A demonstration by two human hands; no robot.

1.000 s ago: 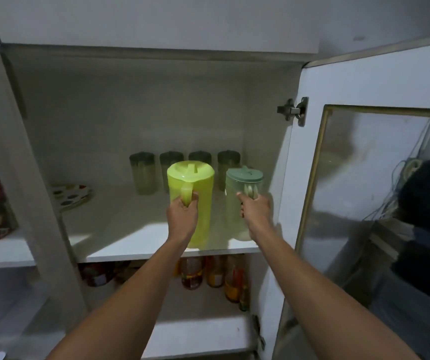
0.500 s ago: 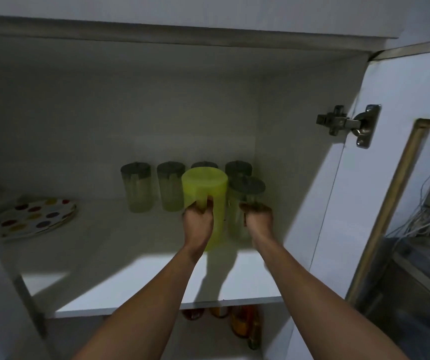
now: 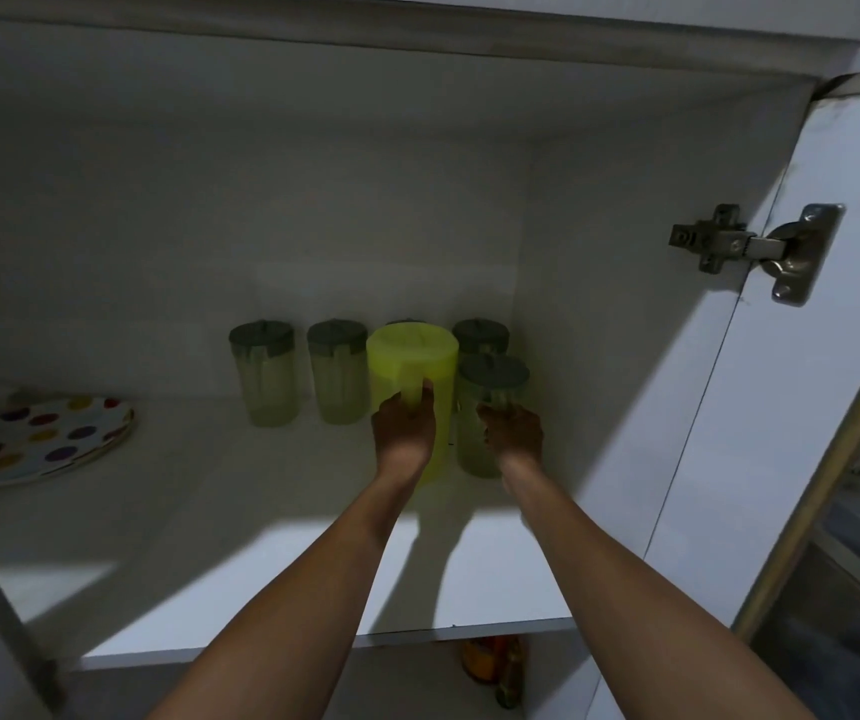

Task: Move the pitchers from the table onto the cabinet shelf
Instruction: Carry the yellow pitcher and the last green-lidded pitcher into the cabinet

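Note:
A bright yellow-green pitcher (image 3: 414, 356) stands deep on the white cabinet shelf (image 3: 261, 563), and my left hand (image 3: 404, 428) grips its handle. Right beside it is a pale green clear pitcher (image 3: 490, 376) with a grey-green lid; my right hand (image 3: 513, 433) holds its handle. Both pitchers sit upright in front of a back row of similar clear pitchers (image 3: 263, 371). The handles themselves are hidden under my fingers.
A polka-dot plate (image 3: 38, 444) lies at the shelf's left. The cabinet's right wall is close to the pale pitcher. The open door with its metal hinge (image 3: 760, 249) stands to the right. Bottles (image 3: 495, 667) show on the shelf below.
Both hands have carried the pitchers from the shelf's front edge deeper inside, up to the back row. The view has moved closer to the cabinet.

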